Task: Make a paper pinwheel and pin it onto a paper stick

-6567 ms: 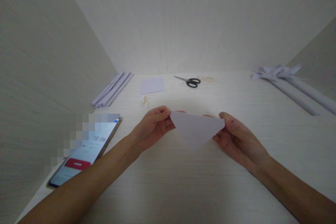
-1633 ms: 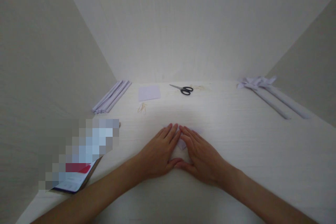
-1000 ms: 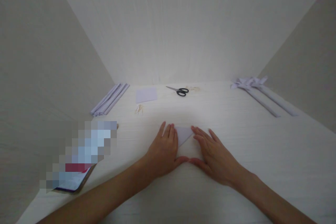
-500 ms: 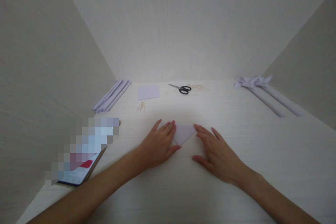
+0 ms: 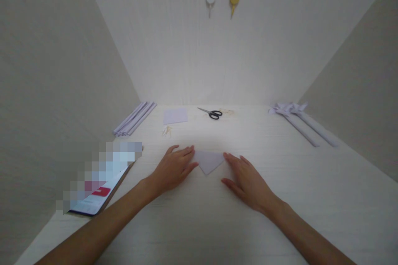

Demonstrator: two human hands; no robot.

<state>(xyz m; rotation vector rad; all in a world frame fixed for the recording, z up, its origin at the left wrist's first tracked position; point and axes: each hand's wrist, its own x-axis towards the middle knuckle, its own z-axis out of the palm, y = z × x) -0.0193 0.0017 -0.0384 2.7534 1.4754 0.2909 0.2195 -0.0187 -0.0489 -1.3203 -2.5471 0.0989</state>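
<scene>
1. While both hands lie flat on the table (image 5: 280,203), the folded paper triangle (image 5: 209,160) sits at centre frame between them, with its point toward the lower edge.
2. Left hand (image 5: 174,166): open, palm down, fingertips touching the triangle's left corner. It grasps nothing.
3. Right hand (image 5: 245,180): open, palm down, fingertips at the right corner. Cannot tell if they touch it or lie just beside it.
4. Step in hand, as I read it: pressing the fold flat, with the crease along the upper edge.
5. Any further fold would call for a pinch at one corner, since the sheet lies flush, and for matched edges.
6. Well apart from the hands: scissors (image 5: 211,113) and small paper square (image 5: 175,115) above centre, phone (image 5: 99,192) at lower left.
</scene>
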